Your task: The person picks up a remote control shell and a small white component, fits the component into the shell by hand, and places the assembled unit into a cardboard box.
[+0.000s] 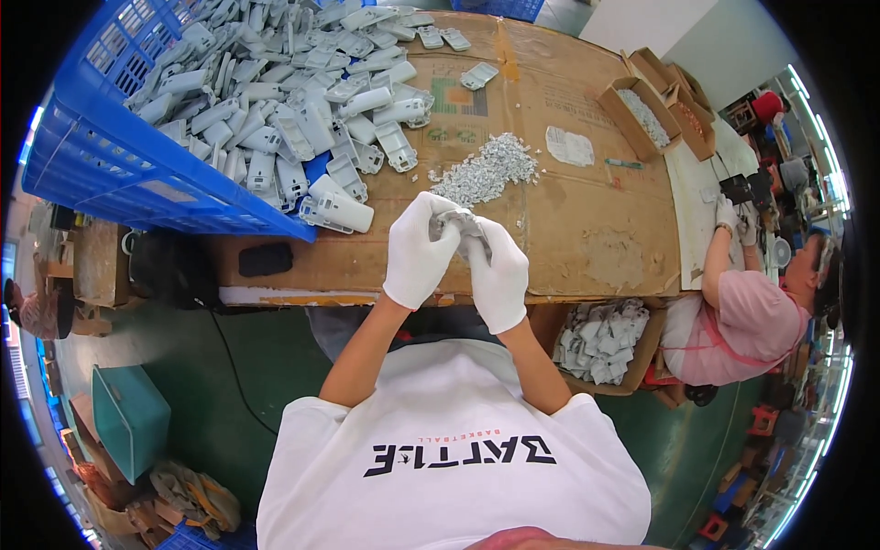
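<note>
Both my hands wear white gloves and meet over the near part of the cardboard-covered table [587, 211]. My left hand [420, 252] and my right hand [500, 275] pinch a small pale grey piece [463, 220] between their fingertips; the fingers hide much of it, so its kind is unclear. Just beyond them lies a heap of tiny whitish-grey parts [490, 172]. To the left, many light grey plastic housings [312, 128] spill from a tipped blue plastic crate [156, 160] onto the cardboard.
A carton of white pieces [600, 341] stands below the table edge at right. Small cardboard boxes [642, 119] hold parts at the far right, near a white scrap [570, 147]. A dark object [266, 260] lies at the near left. A co-worker in pink [733, 321] works at right.
</note>
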Demonstrator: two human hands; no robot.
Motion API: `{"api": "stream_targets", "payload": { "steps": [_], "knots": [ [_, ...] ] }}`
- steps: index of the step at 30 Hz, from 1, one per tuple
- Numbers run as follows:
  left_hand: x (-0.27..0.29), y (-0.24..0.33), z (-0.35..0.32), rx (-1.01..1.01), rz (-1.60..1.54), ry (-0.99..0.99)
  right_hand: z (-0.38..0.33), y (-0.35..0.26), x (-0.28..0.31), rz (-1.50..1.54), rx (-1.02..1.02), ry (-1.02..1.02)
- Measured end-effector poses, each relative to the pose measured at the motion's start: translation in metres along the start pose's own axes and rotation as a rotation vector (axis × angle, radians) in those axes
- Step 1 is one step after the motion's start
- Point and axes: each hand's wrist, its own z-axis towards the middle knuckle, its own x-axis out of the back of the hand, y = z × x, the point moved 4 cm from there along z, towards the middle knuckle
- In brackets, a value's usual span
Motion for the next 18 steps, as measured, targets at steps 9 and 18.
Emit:
{"api": "stream_targets", "payload": {
  "steps": [9,18],
  "knots": [
    [-0.001,0.007,-0.006,-0.020,-0.048,-0.026,-0.007,-0.004,0.006,0.066,-0.063,0.043],
    [-0.014,-0.008,-0.012,0.060,-0.251,-0.001,-0.010,-0.003,0.012,0.076,-0.038,0.064]
  ]
}}
